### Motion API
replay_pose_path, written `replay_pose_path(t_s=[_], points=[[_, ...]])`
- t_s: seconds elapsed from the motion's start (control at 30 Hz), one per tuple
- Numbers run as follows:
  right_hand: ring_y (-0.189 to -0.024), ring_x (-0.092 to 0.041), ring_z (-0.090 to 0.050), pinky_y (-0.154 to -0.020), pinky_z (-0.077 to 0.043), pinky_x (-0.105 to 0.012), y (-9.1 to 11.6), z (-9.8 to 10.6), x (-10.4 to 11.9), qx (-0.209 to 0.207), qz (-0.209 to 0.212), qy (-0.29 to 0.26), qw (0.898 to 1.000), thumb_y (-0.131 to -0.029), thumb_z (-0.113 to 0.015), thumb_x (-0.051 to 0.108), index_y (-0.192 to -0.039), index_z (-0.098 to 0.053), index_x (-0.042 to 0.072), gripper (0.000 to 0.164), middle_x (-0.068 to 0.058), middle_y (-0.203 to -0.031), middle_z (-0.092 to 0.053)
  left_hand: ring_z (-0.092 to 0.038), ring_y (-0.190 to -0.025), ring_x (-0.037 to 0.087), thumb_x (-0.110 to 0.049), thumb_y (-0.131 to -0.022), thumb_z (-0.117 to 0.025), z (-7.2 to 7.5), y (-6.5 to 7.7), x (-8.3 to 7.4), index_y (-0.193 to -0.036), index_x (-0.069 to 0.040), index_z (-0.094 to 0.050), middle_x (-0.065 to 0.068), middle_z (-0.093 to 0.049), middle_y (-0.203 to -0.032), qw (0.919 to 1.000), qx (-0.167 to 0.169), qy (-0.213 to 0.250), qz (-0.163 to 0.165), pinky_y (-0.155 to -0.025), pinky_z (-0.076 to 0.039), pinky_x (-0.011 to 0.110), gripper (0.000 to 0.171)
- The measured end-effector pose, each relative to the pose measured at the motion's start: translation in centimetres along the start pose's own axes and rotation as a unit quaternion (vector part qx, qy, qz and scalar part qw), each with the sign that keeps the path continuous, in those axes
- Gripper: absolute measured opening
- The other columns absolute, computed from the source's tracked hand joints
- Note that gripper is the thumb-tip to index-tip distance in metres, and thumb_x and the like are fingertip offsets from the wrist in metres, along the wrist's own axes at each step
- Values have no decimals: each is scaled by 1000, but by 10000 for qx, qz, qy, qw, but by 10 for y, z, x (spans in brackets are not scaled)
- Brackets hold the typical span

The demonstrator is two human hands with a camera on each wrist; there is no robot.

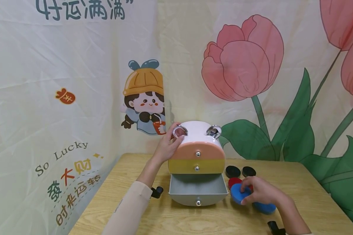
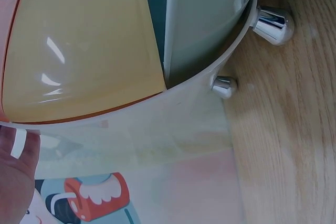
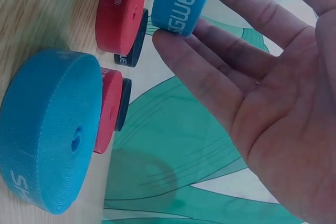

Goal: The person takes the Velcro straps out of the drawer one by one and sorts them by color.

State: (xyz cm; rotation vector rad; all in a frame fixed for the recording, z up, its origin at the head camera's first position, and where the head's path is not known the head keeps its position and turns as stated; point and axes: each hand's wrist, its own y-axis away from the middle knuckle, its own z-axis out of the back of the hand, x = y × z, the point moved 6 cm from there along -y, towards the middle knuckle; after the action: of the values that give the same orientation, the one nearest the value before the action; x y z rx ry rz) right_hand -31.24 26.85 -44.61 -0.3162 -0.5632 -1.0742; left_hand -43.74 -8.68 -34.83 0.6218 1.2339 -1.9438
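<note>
A small drawer cabinet [image 1: 196, 130] with a white top and two silver ring ears stands on the table. Its grey bottom drawer [image 1: 182, 199] is pulled out, and the bare inside shows. At the upper left edge, by one ear, my left hand [image 1: 168, 145] holds the cabinet; its fingertips are partly hidden. To the right of the drawer, my right hand [image 1: 260, 190] pinches a blue roll of hook-and-loop tape [image 3: 181, 1] between thumb and fingers. Another blue roll [image 3: 47, 129] lies below that hand.
Two red rolls [image 3: 118, 14] and two black rolls [image 1: 233, 171] lie right of the cabinet. Small black objects [image 1: 157, 192] sit near both forearms. A printed cloth [image 1: 176, 42] hangs behind the wooden table [image 1: 129, 169].
</note>
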Motion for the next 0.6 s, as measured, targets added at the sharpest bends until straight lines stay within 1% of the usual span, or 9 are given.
replay_pose_path(t_s=[0.13, 0.2, 0.27, 0.33, 0.47, 0.57, 0.6], points=[[-107, -26, -62, -85, -56, -46, -2, -3, -2, 35, 24, -54, 10000, -74, -94, 37, -93, -74, 22, 31, -9, -127, -68, -59, -127, 32, -46, -102, -63, 0, 0, -1, -155, -33, -40, 5, -60, -139, 10000, 1, 38, 19, -112, -46, 60, 59], [-105, -25, -61, -85, -56, -46, -3, -4, -3, 64, 64, -61, 9999, -74, -94, 37, -92, -74, 22, 31, -7, -126, -67, -60, -127, 33, -46, -102, -63, 0, 0, -1, -155, -32, -40, 6, -60, -138, 10000, 0, 35, 34, -112, -46, 60, 59], [-102, -24, -59, -84, -55, -43, -4, -6, -4, 98, 73, -45, 9999, -74, -94, 37, -92, -73, 22, 32, -5, -122, -68, -59, -127, 32, -46, -102, -63, 0, 0, -1, -155, -32, -40, 5, -60, -138, 10000, 6, 34, 54, -112, -46, 60, 60], [-99, -23, -58, -82, -54, -39, -4, -7, -5, 149, 48, 7, 9999, -74, -94, 36, -92, -72, 22, 32, -2, -116, -68, -59, -127, 32, -48, -102, -63, 0, 0, 0, -154, -35, -40, 5, -60, -138, 10000, 3, 29, 78, -112, -46, 59, 59], [-92, -22, -56, -78, -50, -34, -2, -9, -7, 281, -8, 115, 9995, -73, -95, 32, -91, -72, 20, 32, 3, -102, -67, -59, -127, 32, -47, -102, -63, 0, 0, -1, -155, -35, -40, 4, -60, -139, 10000, 3, 54, 72, -112, -46, 59, 59], [-90, -23, -55, -76, -49, -35, -2, -9, -7, 370, 3, 134, 9992, -73, -95, 29, -91, -72, 19, 31, 3, -97, -67, -59, -127, 32, -46, -102, -64, 0, 0, -1, -156, -31, -40, 5, -59, -139, 9999, 3, 84, 57, -112, -46, 60, 61], [-89, -23, -55, -75, -49, -35, -2, -9, -7, 392, 14, 129, 9991, -73, -95, 28, -90, -72, 18, 31, 2, -96, -67, -59, -127, 32, -46, -102, -64, 0, 0, 0, -155, -32, -40, 5, -59, -139, 10000, 10, 80, 57, -112, -46, 60, 61]])
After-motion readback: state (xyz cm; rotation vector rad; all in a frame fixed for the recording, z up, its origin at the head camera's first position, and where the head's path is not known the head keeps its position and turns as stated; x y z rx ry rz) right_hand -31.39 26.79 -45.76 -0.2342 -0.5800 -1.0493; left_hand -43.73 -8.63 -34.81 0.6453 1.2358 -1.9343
